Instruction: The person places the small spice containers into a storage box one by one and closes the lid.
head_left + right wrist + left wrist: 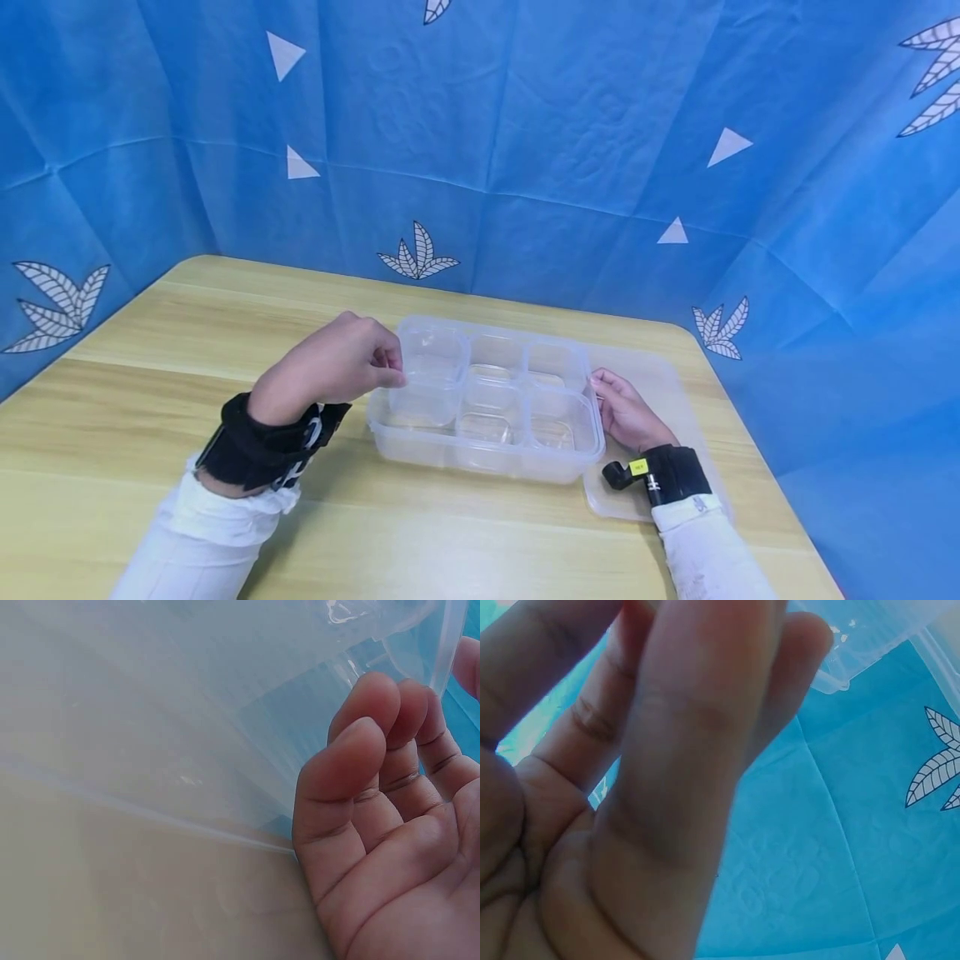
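A large clear plastic storage box stands on the table, with several small clear containers in rows inside it. My left hand is at the box's left side, thumb and fingertips pinching the edge of the back-left small container, which sits higher than its neighbours. In the left wrist view the thumb hides the pinch point, and clear plastic shows beyond the fingers. My right hand holds the box's right rim, its fingers curled against the outer wall in the right wrist view.
A flat translucent lid lies on the wooden table at the right, partly under the box's right end and my right forearm. Blue cloth with leaf prints hangs behind the table and along both sides.
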